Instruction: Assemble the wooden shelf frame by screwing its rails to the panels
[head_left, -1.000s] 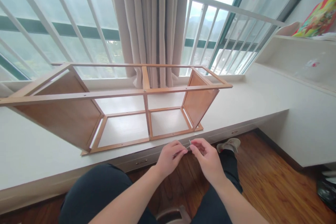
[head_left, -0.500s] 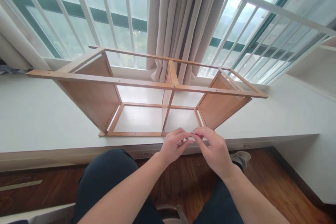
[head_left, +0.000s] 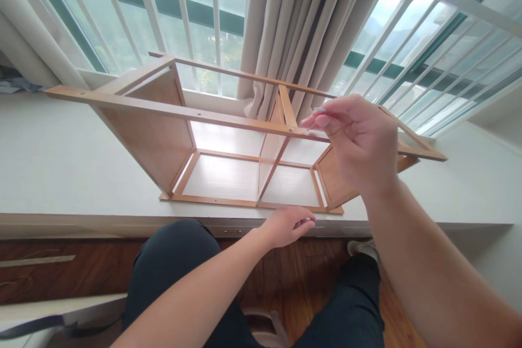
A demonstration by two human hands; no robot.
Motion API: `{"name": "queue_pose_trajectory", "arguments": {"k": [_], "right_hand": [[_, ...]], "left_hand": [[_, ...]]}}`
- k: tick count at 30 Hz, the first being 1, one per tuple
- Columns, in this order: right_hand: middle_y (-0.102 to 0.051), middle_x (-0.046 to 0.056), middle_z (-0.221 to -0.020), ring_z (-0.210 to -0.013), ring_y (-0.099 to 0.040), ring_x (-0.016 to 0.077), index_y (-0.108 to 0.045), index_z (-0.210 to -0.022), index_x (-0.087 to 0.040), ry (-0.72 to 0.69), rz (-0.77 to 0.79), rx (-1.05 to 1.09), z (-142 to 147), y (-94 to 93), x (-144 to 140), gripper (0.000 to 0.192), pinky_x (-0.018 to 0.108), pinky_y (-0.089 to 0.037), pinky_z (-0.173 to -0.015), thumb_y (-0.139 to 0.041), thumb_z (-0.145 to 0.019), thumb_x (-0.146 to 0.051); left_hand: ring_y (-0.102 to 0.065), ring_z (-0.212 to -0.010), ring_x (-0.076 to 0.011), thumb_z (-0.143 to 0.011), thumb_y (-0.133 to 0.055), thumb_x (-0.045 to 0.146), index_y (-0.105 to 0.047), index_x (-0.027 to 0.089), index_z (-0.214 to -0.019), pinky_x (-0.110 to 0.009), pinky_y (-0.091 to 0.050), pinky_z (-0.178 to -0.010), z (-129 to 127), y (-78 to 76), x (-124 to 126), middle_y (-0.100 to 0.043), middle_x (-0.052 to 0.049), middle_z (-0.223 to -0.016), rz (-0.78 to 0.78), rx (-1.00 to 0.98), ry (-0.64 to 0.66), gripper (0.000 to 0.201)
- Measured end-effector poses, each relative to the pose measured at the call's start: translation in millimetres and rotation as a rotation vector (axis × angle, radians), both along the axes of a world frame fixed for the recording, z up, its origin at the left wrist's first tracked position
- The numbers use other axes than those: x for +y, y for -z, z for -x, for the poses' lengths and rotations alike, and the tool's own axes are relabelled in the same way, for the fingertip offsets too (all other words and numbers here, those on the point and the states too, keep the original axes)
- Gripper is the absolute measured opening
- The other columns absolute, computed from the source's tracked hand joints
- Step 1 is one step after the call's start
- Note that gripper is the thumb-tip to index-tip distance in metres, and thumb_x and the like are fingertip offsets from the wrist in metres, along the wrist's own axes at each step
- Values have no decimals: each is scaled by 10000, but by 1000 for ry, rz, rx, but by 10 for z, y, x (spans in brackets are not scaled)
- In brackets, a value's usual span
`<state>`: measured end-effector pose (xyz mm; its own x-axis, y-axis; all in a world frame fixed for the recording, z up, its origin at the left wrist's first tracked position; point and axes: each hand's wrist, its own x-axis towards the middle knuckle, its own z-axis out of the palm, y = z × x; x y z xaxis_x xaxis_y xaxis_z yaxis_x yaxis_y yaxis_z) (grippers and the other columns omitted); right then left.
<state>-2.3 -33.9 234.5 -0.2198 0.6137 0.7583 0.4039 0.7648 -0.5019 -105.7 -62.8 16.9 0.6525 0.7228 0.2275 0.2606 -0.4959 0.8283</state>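
Observation:
A wooden shelf frame point(head_left: 155, 111) lies on its side on the white ledge point(head_left: 49, 168) under the window. My right hand point(head_left: 359, 144) is raised in front of the frame's near top rail, close to the middle divider, pinching a small metal screw point(head_left: 320, 113) between thumb and fingers. Lower down, my left hand point(head_left: 287, 225) hovers at the ledge's front edge, fingers loosely curled; whether it holds anything is unclear.
A beige curtain point(head_left: 302, 22) hangs behind the frame against white window bars point(head_left: 183, 5). My knees in dark trousers point(head_left: 179, 266) are below, over a wooden floor point(head_left: 285, 293). A drawer front point(head_left: 36, 266) sits at lower left.
My right hand has lifted from beside the left hand up to the frame's top rail, carrying the screw. The left hand stayed low by the ledge. The view shifted left.

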Motion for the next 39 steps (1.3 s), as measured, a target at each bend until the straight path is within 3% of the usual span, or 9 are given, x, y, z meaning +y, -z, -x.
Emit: {"name": "queue_pose_trajectory", "arguments": {"k": [4, 10, 19, 30, 39], "right_hand": [[-750, -5, -873, -882, -764, 165, -673, -1006, -203, -46, 127, 23, 21, 52, 165, 103, 360, -638, -859, -631, -978, -292], [-748, -8, -804, -811, -771, 182, -680, -954, -228, -56, 127, 77, 32, 16, 160, 106, 339, -651, -769, -669, -957, -334], [-729, -24, -826, -843, -782, 187, -695, -923, -254, -153, 151, -2, 153, -87, 157, 74, 345, -674, -774, -696, -940, -326], [-738, -21, -774, -796, -764, 169, -663, -951, -241, -135, 167, 82, 159, -8, 205, 80, 323, -654, -737, -679, -954, -319], [-688, -18, -763, -753, -740, 176, -656, -947, -286, -31, 114, 63, 157, 50, 175, 23, 340, -625, -695, -668, -954, -303]], "left_hand": [[-655, -871, -174, -1006, -482, 402, -723, 219, -1101, -281, -463, -803, -49, 77, 39, -759, -38, -988, -42, 38, 39, 318], [-673, -948, -192, -1023, -451, 395, -716, 226, -1063, -288, -467, -845, -86, 186, 69, -766, -34, -1036, -90, 79, 48, 317], [-684, -945, -188, -1013, -475, 390, -720, 238, -1004, -285, -454, -789, -134, 182, 25, -770, -20, -1012, -116, 187, 89, 289], [-695, -986, -206, -998, -486, 389, -709, 257, -1002, -286, -452, -741, -93, 180, -13, -777, -22, -1061, -77, 306, 162, 259], [-697, -1020, -220, -1001, -468, 405, -702, 264, -1018, -302, -471, -770, -108, 177, -20, -776, -25, -1073, -71, 318, 180, 273]]}}
